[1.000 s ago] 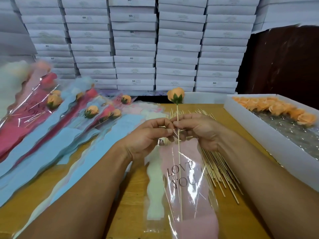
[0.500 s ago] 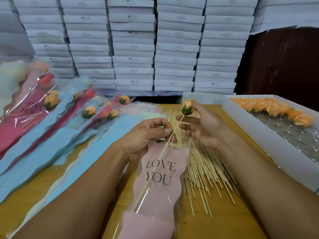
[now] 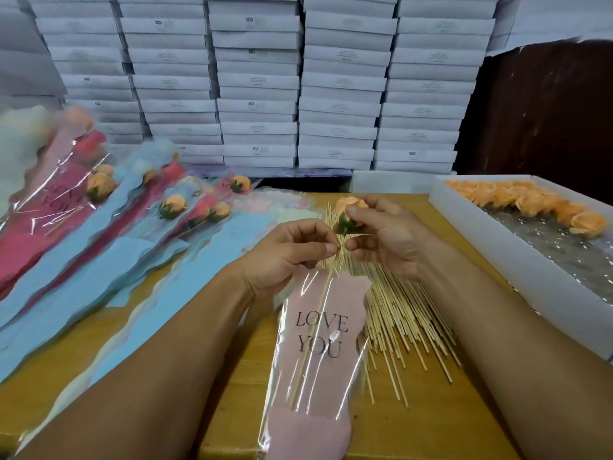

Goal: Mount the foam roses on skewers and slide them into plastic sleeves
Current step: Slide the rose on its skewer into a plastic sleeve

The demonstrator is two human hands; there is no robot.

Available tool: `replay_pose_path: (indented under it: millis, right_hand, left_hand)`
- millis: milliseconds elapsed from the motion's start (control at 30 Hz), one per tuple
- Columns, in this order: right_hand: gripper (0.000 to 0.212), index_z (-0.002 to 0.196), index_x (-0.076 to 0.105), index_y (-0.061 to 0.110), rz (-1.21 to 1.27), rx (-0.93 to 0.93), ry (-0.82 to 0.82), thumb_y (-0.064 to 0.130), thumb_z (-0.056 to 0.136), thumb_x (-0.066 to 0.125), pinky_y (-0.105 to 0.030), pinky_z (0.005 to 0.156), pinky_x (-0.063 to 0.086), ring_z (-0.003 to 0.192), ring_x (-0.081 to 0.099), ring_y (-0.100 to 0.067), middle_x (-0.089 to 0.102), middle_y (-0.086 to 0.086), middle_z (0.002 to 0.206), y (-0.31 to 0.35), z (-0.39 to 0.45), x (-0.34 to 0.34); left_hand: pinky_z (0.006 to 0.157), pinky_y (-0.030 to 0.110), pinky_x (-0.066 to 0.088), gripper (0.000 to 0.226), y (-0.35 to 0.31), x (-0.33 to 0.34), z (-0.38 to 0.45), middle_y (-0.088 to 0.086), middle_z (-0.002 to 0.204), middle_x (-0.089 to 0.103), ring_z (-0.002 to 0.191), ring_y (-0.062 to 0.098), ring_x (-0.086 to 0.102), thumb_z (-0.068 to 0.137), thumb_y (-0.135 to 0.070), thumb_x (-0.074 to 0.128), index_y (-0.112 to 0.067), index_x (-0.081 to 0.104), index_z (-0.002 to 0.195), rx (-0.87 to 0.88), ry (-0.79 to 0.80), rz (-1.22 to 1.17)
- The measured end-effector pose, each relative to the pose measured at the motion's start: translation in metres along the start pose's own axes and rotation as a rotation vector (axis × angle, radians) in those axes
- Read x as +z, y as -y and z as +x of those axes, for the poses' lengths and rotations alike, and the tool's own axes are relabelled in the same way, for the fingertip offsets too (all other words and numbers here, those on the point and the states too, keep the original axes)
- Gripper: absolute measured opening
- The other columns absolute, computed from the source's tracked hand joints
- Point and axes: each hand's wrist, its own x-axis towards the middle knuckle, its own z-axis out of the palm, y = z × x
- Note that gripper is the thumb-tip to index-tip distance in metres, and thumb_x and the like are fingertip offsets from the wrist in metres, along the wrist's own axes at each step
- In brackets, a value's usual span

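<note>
An orange foam rose (image 3: pixel 349 210) with a green base sits on a thin wooden skewer (image 3: pixel 311 333). The skewer runs down inside a pink plastic sleeve (image 3: pixel 318 353) printed LOVE YOU, which lies on the wooden table (image 3: pixel 232 376). My right hand (image 3: pixel 388 239) holds the rose head between thumb and fingers. My left hand (image 3: pixel 292 254) pinches the top of the sleeve beside the skewer, just below the rose.
A heap of loose skewers (image 3: pixel 404 313) lies under and right of the sleeve. A white tray (image 3: pixel 517 260) at the right holds several orange roses (image 3: pixel 544 204). Finished sleeved roses (image 3: pixel 142 220) and blue sleeves cover the left. Stacked white boxes (image 3: pixel 298 94) form a wall behind.
The rose and skewer have sunk deeper into the pink sleeve and tilted right. My right hand moved from the skewer up to the rose head. The sleeve shifted slightly.
</note>
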Motion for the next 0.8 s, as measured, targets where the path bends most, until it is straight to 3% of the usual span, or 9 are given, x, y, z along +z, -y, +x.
replay_pose_path:
  millis: [167,300,400,600,700,800]
  right_hand:
    - [0.021,0.112,0.065,0.023,-0.136,0.011,0.049,0.031,0.094,0.07,-0.029,0.056,0.049,0.061,0.066,-0.015,0.074,0.006,0.076,-0.003,-0.001,0.001]
    - [0.016,0.107,0.067,0.024,-0.224,0.006,0.06,0.037,0.098,0.063,-0.033,0.063,0.04,0.066,0.064,-0.017,0.075,0.0,0.08,-0.005,0.0,0.003]
    - [0.026,0.103,0.068,0.024,-0.306,0.005,0.084,0.044,0.102,0.053,-0.035,0.066,0.037,0.074,0.063,-0.018,0.077,-0.012,0.097,-0.005,-0.002,0.005]
    - [0.045,0.09,0.072,0.024,-0.352,-0.007,0.09,0.058,0.1,0.045,-0.043,0.08,0.037,0.082,0.059,-0.02,0.076,-0.007,0.086,-0.006,-0.003,0.01]
    - [0.048,0.077,0.071,0.024,-0.323,0.008,0.094,0.06,0.098,0.049,-0.038,0.078,0.042,0.072,0.062,-0.012,0.072,0.002,0.076,-0.007,-0.002,0.013]
    - [0.051,0.086,0.072,0.017,-0.332,0.023,0.122,0.064,0.093,0.055,-0.03,0.067,0.048,0.064,0.065,-0.007,0.071,0.005,0.073,-0.008,-0.004,0.015]
  left_hand:
    - [0.061,0.025,0.036,0.013,0.0,0.001,0.001,-0.004,0.064,0.055,0.056,0.007,0.046,0.091,0.01,0.055,-0.002,0.059,0.088,0.014,-0.047,-0.019]
    - [0.065,0.031,0.035,0.012,0.001,-0.001,0.002,-0.001,0.07,0.059,0.06,0.009,0.048,0.091,0.008,0.057,-0.003,0.06,0.088,0.024,-0.092,-0.009]
    - [0.064,0.028,0.035,0.01,0.001,-0.003,0.003,-0.001,0.071,0.061,0.06,0.008,0.05,0.093,0.004,0.058,-0.005,0.06,0.089,0.034,-0.134,0.02]
    - [0.059,0.023,0.035,0.011,0.002,-0.003,0.005,0.005,0.072,0.058,0.059,0.009,0.048,0.093,0.003,0.058,-0.006,0.059,0.087,0.06,-0.199,0.02]
    - [0.066,0.031,0.035,0.014,0.003,-0.002,0.006,0.012,0.076,0.057,0.068,0.022,0.047,0.093,0.004,0.057,-0.007,0.06,0.085,0.066,-0.225,-0.011]
    - [0.064,0.03,0.036,0.016,0.004,-0.003,0.007,0.005,0.071,0.056,0.063,0.016,0.046,0.094,0.002,0.059,-0.011,0.061,0.084,0.063,-0.268,0.001]
